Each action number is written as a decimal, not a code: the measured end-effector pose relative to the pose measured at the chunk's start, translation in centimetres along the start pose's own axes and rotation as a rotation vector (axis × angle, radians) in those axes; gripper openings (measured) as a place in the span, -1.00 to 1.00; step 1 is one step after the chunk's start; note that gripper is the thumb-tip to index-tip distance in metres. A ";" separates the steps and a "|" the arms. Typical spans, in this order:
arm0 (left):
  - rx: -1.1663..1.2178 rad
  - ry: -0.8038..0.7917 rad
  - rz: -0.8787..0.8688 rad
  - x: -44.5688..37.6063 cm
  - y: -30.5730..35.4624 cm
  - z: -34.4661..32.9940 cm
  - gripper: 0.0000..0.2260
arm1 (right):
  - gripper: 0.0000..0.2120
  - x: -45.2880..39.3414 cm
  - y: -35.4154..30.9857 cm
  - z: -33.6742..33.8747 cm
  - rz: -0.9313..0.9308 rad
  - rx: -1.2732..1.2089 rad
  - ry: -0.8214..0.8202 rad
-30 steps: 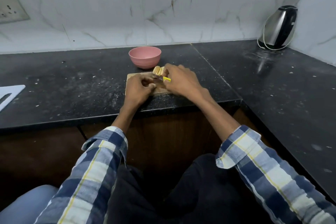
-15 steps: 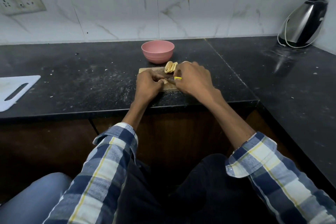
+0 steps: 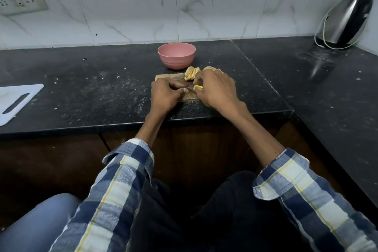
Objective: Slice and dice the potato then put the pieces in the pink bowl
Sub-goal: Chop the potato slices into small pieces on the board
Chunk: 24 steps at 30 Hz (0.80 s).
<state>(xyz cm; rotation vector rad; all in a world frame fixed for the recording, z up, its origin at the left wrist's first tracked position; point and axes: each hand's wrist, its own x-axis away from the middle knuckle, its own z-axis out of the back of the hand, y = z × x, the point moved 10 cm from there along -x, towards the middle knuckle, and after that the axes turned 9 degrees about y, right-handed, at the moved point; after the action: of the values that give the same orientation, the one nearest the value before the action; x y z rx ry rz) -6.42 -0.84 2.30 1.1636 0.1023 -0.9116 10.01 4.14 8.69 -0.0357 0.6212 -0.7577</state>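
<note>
Now both my hands are low over the small wooden board (image 3: 166, 77), which lies near the front edge of the black counter (image 3: 92, 92). My left hand (image 3: 164, 94) has its fingers curled down on the board and it seems to pin a piece of potato under the fingertips, but the piece itself is hidden, so I cannot tell this for sure. My right hand (image 3: 215, 88) is closed around a knife (image 3: 197, 87); only a bit of the yellow handle and a short dark part of the blade show between my two hands, and the blade points to my left hand. Behind my hands, on the far side of the board, some potato slices (image 3: 191, 72) stand together, leaning one on another, and a few more pieces look out from behind the knuckles of my right hand. The pink bowl (image 3: 177, 55) stands on the counter just behind the board, near the slices; its inside is not in view from this angle. Far at the left a white board (image 3: 18, 100) lies on the counter, and in the right corner a steel kettle (image 3: 345, 20) stands by the tiled wall (image 3: 126, 6). My checked sleeves (image 3: 114, 186) are in the foreground.
</note>
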 end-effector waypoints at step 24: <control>-0.055 -0.011 0.036 0.0 0.2 0.0 -0.93 | -0.77 -0.1 0.5 0.0 -0.046 -0.076 -0.112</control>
<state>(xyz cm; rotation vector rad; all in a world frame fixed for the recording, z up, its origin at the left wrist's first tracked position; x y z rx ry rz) -6.30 -0.84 2.47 1.1065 0.0968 -0.8783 10.25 4.57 8.58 -0.1614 0.5436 -0.7706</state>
